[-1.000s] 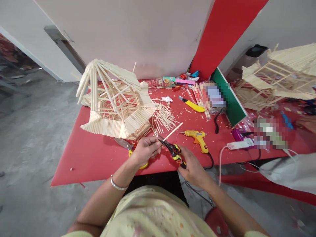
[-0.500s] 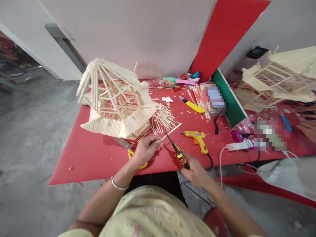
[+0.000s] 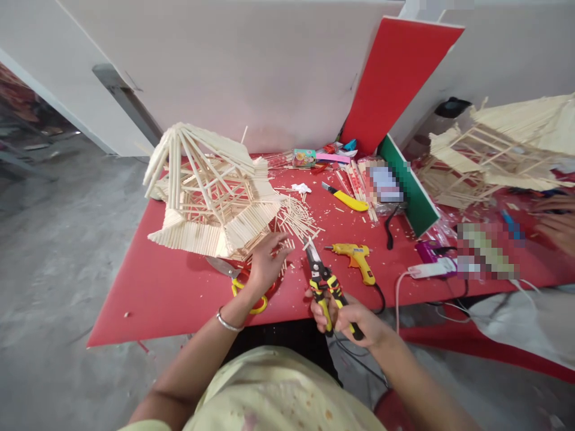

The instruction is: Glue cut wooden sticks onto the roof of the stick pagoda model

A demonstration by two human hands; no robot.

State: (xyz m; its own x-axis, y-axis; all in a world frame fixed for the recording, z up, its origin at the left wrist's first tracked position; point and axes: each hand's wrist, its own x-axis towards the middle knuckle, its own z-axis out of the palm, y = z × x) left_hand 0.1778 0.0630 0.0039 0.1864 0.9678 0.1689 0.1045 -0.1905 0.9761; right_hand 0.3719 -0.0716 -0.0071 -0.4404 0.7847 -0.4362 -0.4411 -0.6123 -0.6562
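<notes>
My right hand (image 3: 354, 317) is wrapped round the black and yellow handles of a pair of pliers (image 3: 320, 272), whose jaws point away from me over the table. A small pale bit shows at the jaw tips; I cannot tell whether it is gripped. My left hand (image 3: 268, 260) has its fingers apart beside the front of a wooden stick model building (image 3: 251, 221), and no stick shows in it. Just beyond lies a loose heap of short wooden sticks (image 3: 296, 216). Yellow-handled scissors (image 3: 234, 288) lie partly under my left wrist.
On the red table (image 3: 144, 299) lie a yellow glue gun (image 3: 354, 254), a yellow utility knife (image 3: 348, 199) and a white power strip (image 3: 433, 269) with cables. A green board (image 3: 411, 188) stands at the right. Past it are another stick model (image 3: 485, 155) and another person's hand (image 3: 559, 224).
The long stick my left hand held is gone from it, and the fingers have spread. The pliers have turned, their handles now spread in my right hand.
</notes>
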